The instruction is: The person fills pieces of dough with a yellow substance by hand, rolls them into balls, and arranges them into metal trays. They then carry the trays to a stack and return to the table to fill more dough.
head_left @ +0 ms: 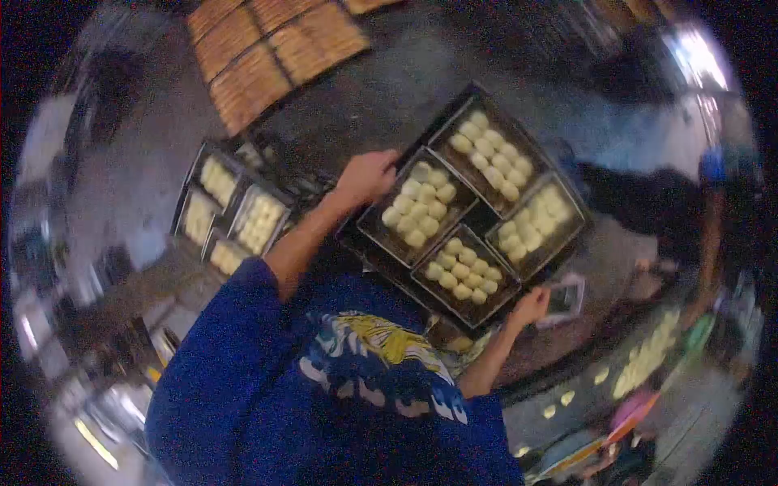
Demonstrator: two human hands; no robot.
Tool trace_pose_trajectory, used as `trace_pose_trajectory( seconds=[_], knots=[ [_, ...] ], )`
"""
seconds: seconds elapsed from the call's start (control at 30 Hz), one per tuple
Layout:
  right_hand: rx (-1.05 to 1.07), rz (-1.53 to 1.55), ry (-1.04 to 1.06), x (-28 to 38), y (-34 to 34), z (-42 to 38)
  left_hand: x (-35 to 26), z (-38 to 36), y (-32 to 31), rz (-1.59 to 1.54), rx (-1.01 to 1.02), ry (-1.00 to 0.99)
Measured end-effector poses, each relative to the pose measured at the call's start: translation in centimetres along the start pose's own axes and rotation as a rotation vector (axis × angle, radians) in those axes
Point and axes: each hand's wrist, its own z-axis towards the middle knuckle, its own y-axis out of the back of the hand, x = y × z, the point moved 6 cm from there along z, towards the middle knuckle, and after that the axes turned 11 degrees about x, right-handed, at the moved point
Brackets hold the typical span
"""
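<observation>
In front of my body I hold a dark tray (484, 217) at a slant, a hand on either side of it. Four square pans sit on the tray, each with several pale dough balls (421, 204) packed close together. My left hand (369, 176) is closed on the tray's left side, fingers partly hidden by the edge. At the lower right corner, my right hand (531, 306) grips the tray, with its fingertips partly out of sight. Just beyond the right hand is a pale-framed rectangular thing (565, 300), too blurred to name.
To the left, another dark tray (217, 217) carries similar pans of dough pieces. Slabs of browned baked goods (284, 49) lie at the top. At lower right, pale dough pieces (648, 352) rest on a long grey surface. Another person's arm (713, 235) shows at far right.
</observation>
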Motion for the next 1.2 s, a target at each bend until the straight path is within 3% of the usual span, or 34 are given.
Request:
trace_pose_trajectory(
  seconds=[0.17,0.23,0.27,0.33,0.4,0.5,0.57,0.63,0.67,0.73,0.8,0.87,0.9,0.93,0.97,1.0,1.07,1.1,1.17,1.2],
  knots=[
    [0.163,-0.209,0.216,5.3,-1.4,4.2,2.6,-7.1,-1.8,-0.158,-0.193,0.249],
    [0.216,0.010,0.217,3.8,-2.6,5.8,-0.4,-8.8,0.9,-0.071,-0.252,0.291],
    [0.219,-0.169,0.304,3.1,-3.2,7.1,-0.4,-10.3,0.6,-0.079,-0.304,0.344],
    [0.456,-0.074,0.259,7.6,-5.1,7.6,-0.7,-13.3,0.1,-0.102,-0.281,0.524],
    [0.530,0.068,0.256,11.6,-6.3,7.6,-1.2,-17.2,0.1,-0.126,-0.358,0.590],
    [0.683,-0.144,0.256,14.7,-11.1,9.6,-0.9,-21.3,0.6,-0.068,-0.402,0.750],
    [0.714,-0.055,0.433,16.5,-13.6,9.7,-0.2,-22.1,-0.7,-0.002,-0.441,0.724],
    [0.686,-0.098,0.553,16.3,-15.3,10.5,0.4,-22.8,-2.5,0.002,-0.410,0.959],
    [0.750,-0.117,0.555,18.8,-18.5,8.4,5.7,-23.2,-2.7,-0.009,-0.405,0.935],
    [0.784,-0.246,0.509,19.4,-19.7,7.7,10.3,-23.6,-4.2,0.032,-0.292,1.000],
    [0.791,-0.367,0.434,19.9,-20.7,6.9,11.5,-24.0,-5.6,0.064,-0.427,0.868],
    [0.930,-0.278,0.362,19.7,-18.8,8.0,12.0,-23.6,-7.0,-0.191,-0.429,0.845],
    [1.015,-0.315,0.352,18.9,-19.3,8.2,5.3,-23.4,-3.2,-0.064,-0.495,0.774],
    [1.094,-0.265,0.312,19.7,-18.6,8.3,7.1,-23.1,-2.6,-0.109,-0.366,0.830],
    [1.081,-0.284,0.391,18.3,-18.8,9.1,3.5,-22.5,-0.1,0.130,-0.458,0.733],
    [1.159,-0.267,0.315,20.4,-15.9,9.1,9.6,-23.9,-1.8,0.271,-0.580,0.698],
    [1.033,-0.196,0.387,20.2,-11.1,9.9,7.4,-19.7,2.2,0.262,-0.610,0.506],
    [0.985,-0.225,0.353,18.4,-9.3,10.2,-2.8,-17.0,4.6,0.273,-0.597,0.431],
    [0.902,-0.183,0.294,13.0,-6.9,9.7,-18.3,-12.3,11.1,-0.492,-0.768,0.201],
    [0.869,-0.118,0.265,11.3,-4.3,9.6,-25.3,-11.0,12.8,-0.504,-0.720,0.072]
  ],
)
